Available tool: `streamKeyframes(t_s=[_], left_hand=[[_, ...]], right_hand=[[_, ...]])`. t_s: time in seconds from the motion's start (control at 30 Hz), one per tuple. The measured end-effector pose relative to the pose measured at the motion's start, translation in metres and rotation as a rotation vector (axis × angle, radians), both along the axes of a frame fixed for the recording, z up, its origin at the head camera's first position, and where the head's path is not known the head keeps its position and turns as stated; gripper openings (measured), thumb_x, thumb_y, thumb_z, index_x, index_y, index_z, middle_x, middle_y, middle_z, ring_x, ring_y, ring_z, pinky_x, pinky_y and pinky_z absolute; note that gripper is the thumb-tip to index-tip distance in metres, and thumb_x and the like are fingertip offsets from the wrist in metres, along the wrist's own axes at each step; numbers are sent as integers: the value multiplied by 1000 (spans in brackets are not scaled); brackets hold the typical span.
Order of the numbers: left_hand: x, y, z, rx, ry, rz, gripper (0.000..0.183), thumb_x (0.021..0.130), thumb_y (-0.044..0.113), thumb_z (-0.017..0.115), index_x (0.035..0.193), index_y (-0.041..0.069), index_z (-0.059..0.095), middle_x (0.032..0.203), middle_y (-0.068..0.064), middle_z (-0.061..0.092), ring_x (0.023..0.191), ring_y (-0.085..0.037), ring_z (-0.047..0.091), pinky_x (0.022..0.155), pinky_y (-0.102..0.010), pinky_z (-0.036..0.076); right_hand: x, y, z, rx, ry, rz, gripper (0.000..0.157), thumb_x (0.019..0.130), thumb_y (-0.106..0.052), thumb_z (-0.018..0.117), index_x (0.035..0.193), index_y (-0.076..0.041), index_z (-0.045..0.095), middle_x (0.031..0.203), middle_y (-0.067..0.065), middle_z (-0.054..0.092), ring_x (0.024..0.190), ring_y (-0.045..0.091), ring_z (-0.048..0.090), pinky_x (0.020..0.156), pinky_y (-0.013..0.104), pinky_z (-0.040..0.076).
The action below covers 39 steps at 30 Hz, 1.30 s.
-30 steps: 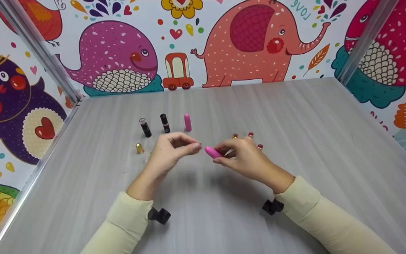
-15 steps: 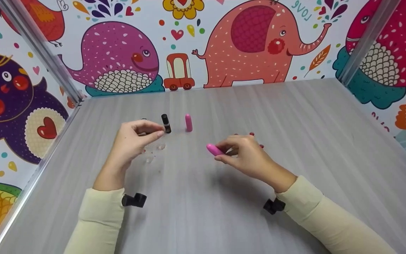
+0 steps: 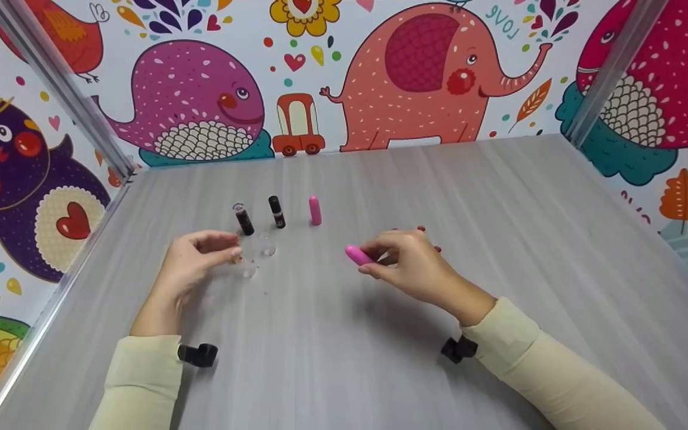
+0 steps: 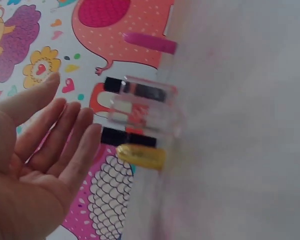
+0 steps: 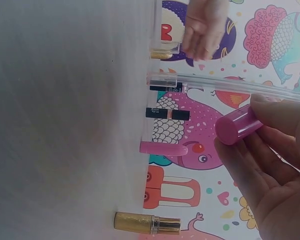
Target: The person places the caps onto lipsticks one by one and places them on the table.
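My right hand (image 3: 412, 261) pinches a glossy pink lipstick (image 3: 357, 255) between thumb and fingertips, above the table. In the right wrist view the flat end of this pink lipstick (image 5: 230, 131) shows. Over on the left, my left hand (image 3: 196, 257) has its fingers extended, and no object shows within it in the left wrist view. Its fingertips in the head view overlap a small gold bullet-shaped piece (image 3: 237, 259), which stands upright as a gold piece (image 4: 141, 157) in the left wrist view. Close to these fingertips stand two clear caps, one nearer (image 3: 249, 270) and one farther (image 3: 267, 246).
Behind the clear caps, two black lipsticks (image 3: 243, 220) and another pink lipstick (image 3: 315, 210) stand in a row. Small red tips (image 3: 420, 228) show past the right hand. A gold lipstick (image 5: 147, 223) stands in the right wrist view. Patterned walls (image 3: 415, 113) border the table.
My left hand has moved left, away from the right hand and down to beside the gold piece and clear caps. The right hand stays almost where it was, still holding the pink lipstick.
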State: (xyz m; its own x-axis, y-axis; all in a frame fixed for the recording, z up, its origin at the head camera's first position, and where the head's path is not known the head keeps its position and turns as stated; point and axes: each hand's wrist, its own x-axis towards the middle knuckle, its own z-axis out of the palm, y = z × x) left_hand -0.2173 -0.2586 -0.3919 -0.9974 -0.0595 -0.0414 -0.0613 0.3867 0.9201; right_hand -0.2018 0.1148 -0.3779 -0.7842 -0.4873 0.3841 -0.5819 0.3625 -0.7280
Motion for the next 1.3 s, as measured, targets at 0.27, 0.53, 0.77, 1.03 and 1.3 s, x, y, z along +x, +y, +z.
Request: streamKeyframes(t_s=[0.27, 0.53, 0.77, 1.03, 1.3], left_hand=[[-1, 0, -13, -79, -5, -73, 48, 74, 16, 82, 117, 4, 65, 117, -11, 66, 105, -21, 63, 80, -19, 51], [1, 4, -24, -134, -27, -55, 41, 75, 13, 81, 113, 6, 68, 110, -10, 69, 99, -18, 62, 77, -18, 51], [0, 8, -26, -193, -19, -21, 34, 74, 17, 83, 104, 7, 70, 101, -7, 70, 93, -19, 63, 76, -21, 51], [-3, 7, -27, -160, -35, -12, 37, 71, 17, 85, 103, 5, 70, 100, -7, 71, 90, -16, 65, 73, -20, 52], [-5, 9, -29, -158, -52, 20, 38, 68, 21, 87, 100, 8, 72, 97, -5, 71, 88, -15, 63, 71, -21, 52]], right_hand=[[0, 2, 0, -1, 0, 1, 26, 75, -27, 80, 98, -16, 73, 89, -9, 67, 80, 3, 65, 70, 24, 57], [0, 1, 0, 10, 2, 6, 28, 76, -28, 79, 101, -16, 73, 90, -10, 68, 81, 3, 65, 71, 26, 57], [-1, 1, 0, 14, 14, -18, 27, 76, -29, 79, 100, -17, 72, 92, -11, 67, 82, 2, 65, 73, 24, 56], [-4, 2, 5, -38, 3, -42, 25, 78, -25, 79, 100, -15, 71, 95, -8, 68, 84, 5, 66, 73, 26, 56], [-13, 12, 25, -61, -69, -122, 26, 79, -24, 79, 101, -17, 69, 94, -5, 70, 83, 9, 68, 75, 26, 56]])
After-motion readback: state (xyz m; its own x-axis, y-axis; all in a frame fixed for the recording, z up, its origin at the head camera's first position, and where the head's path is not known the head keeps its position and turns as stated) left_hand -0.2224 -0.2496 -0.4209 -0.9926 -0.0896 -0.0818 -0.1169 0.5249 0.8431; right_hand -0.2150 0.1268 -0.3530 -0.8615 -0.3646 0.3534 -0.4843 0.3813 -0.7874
